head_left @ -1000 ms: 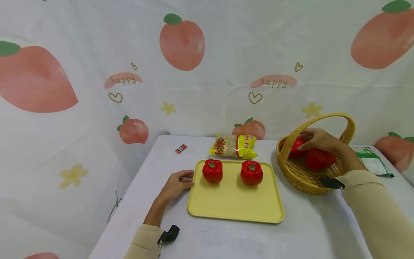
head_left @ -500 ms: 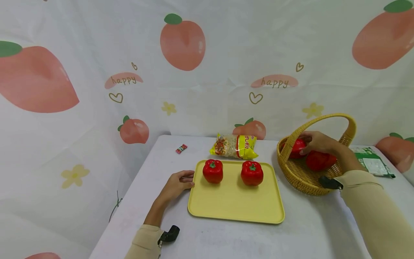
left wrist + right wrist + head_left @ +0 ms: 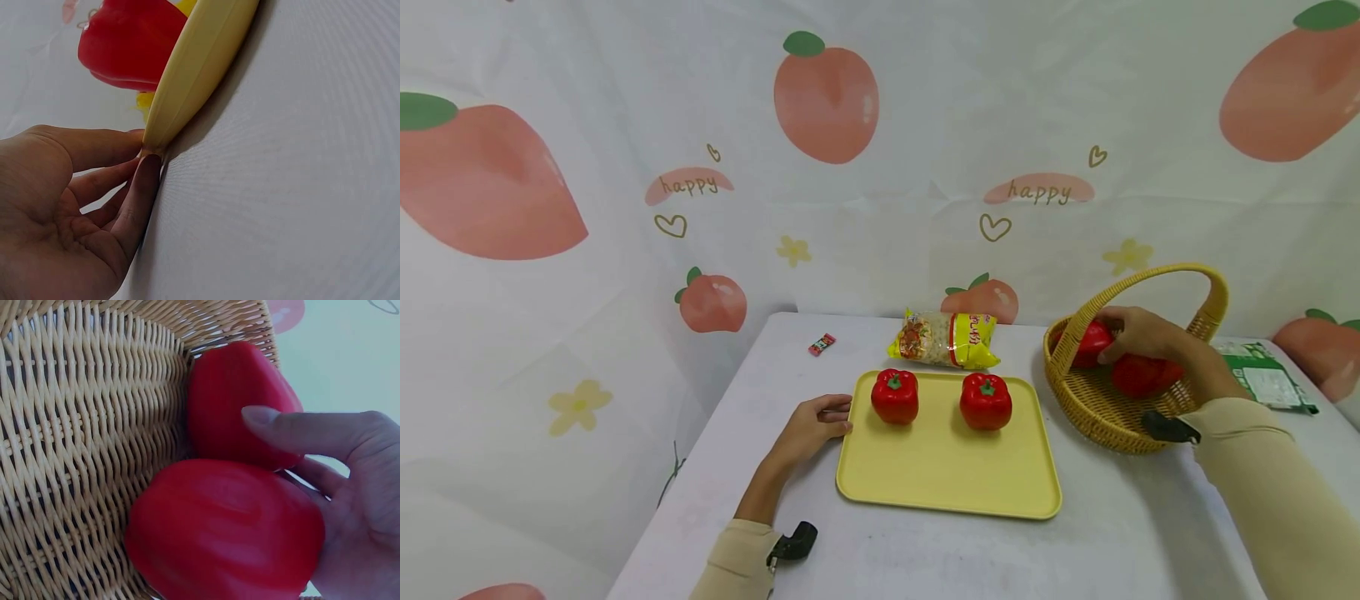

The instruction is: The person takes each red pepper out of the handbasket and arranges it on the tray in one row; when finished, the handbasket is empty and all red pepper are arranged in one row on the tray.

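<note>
My right hand [image 3: 1146, 336] is inside the wicker basket [image 3: 1101, 427], gripping a red bell pepper [image 3: 1092, 343] at the back left. In the right wrist view, the thumb lies across that pepper [image 3: 234, 394] while the other fingers are mostly hidden behind the peppers. Another red pepper [image 3: 225, 531] sits against it, under the hand. At the left edge of the yellow tray [image 3: 947, 475] is my left hand [image 3: 808, 429], its fingertips touching the rim, fingers fairly straight. Two red bell peppers stand on the tray, one left [image 3: 895, 397] and one right [image 3: 986, 402].
Behind the tray lies a yellow-and-clear food bag [image 3: 946, 339]. A small red packet [image 3: 822, 344] is at the back left of the white table [image 3: 925, 558]. The basket's tall handle [image 3: 1180, 268] arches over the right hand. A green-and-white packet [image 3: 1266, 379] lies right of the basket.
The right hand has shifted slightly and closed around the back-left pepper in the basket. The left hand stays at the tray's edge, and the peppers on the tray have not moved.
</note>
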`<state>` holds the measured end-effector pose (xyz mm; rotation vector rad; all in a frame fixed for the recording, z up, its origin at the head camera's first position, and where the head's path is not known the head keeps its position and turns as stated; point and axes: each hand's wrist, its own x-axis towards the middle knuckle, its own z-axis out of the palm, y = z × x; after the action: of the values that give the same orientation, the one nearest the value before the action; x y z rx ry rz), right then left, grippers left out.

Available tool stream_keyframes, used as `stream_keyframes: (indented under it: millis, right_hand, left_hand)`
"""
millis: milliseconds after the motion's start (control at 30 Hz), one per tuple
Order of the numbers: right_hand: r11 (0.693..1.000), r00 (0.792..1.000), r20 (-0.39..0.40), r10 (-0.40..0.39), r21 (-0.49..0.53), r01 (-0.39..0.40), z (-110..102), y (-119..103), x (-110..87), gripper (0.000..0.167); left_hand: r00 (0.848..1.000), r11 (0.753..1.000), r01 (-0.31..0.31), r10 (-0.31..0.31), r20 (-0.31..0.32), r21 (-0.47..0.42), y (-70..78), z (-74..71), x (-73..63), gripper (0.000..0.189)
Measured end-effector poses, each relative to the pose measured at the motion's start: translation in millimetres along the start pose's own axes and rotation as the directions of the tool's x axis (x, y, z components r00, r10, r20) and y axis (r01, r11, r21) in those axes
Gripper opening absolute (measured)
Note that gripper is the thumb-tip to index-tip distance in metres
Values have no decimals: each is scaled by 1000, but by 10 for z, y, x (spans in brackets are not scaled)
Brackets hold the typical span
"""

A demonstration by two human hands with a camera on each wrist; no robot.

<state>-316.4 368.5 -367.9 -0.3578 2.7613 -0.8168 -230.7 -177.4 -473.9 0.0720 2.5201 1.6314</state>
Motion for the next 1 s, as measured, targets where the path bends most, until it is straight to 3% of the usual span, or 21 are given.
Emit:
stream_keyframes:
  millis: [133, 367, 733, 1000]
  right_hand:
    - [999, 1000, -22, 13, 42, -12, -17, -37, -40, 60]
    - [991, 997, -53, 55, 122, -48, -46, -112, -145, 69]
    - [997, 986, -168, -7, 69, 19, -71, -229, -380, 76]
    - [1000, 971, -240, -12, -2, 12, -15, -293, -627, 85]
  left_hand:
    - [1000, 1000, -5, 5, -3, 3, 7, -1, -2, 46]
    - [1000, 1000, -7, 7, -1, 6, 7, -6, -6, 47]
    - [1000, 1000, -8, 8, 3, 7, 3, 3, -8, 47]
    - [1000, 1000, -8, 8, -4, 8, 6, 1, -12, 46]
